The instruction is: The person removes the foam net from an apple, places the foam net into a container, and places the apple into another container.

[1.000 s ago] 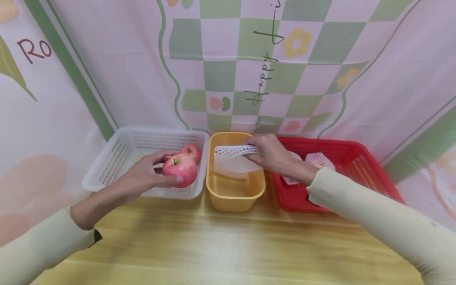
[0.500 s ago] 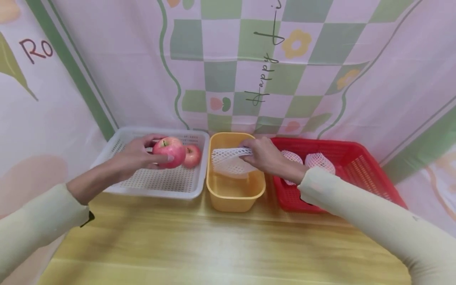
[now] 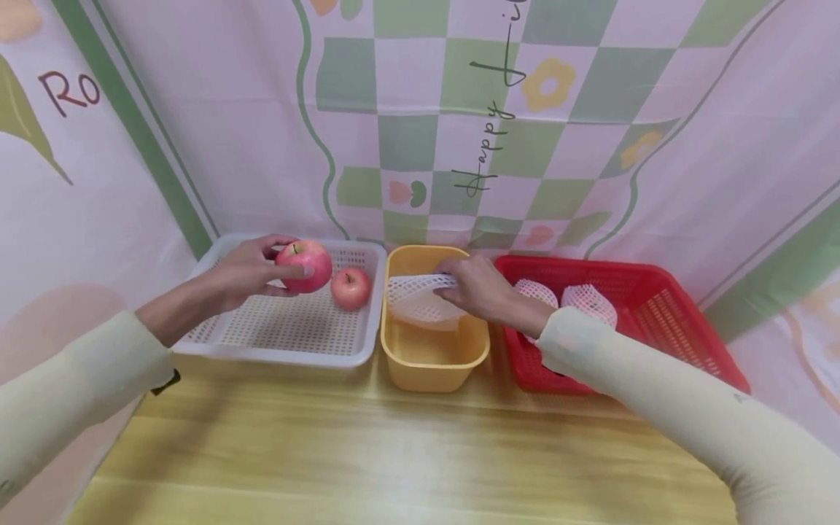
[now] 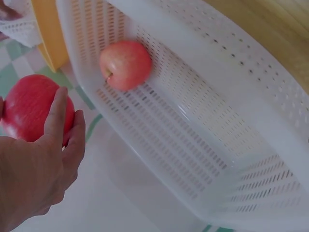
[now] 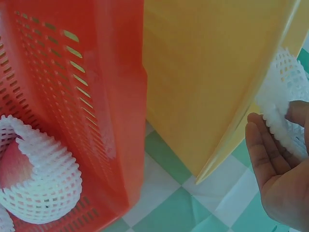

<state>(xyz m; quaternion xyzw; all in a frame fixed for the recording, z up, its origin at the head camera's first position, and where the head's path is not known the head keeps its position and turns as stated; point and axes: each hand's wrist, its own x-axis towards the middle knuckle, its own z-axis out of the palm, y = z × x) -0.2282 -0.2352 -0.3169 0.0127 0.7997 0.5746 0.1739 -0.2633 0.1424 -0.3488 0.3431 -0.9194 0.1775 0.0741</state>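
A red apple is in my left hand, gripped between thumb and fingers above the white basket. The left wrist view shows the same apple with fingers curled along its side. Another apple lies in that basket, near its right wall. My right hand pinches the edge of a white foam net sleeve over the yellow bin. In the right wrist view the thumb and fingers close on the foam net; part of it is hidden by the bin wall.
To the right stands a red basket holding apples in foam nets, partly covered by my right arm. The three containers sit side by side on a wooden table. A checked cloth hangs behind them.
My left hand has moved up and to the left with the apple, away from the apple in the basket. The right hand has shifted slightly left, still holding the foam net.
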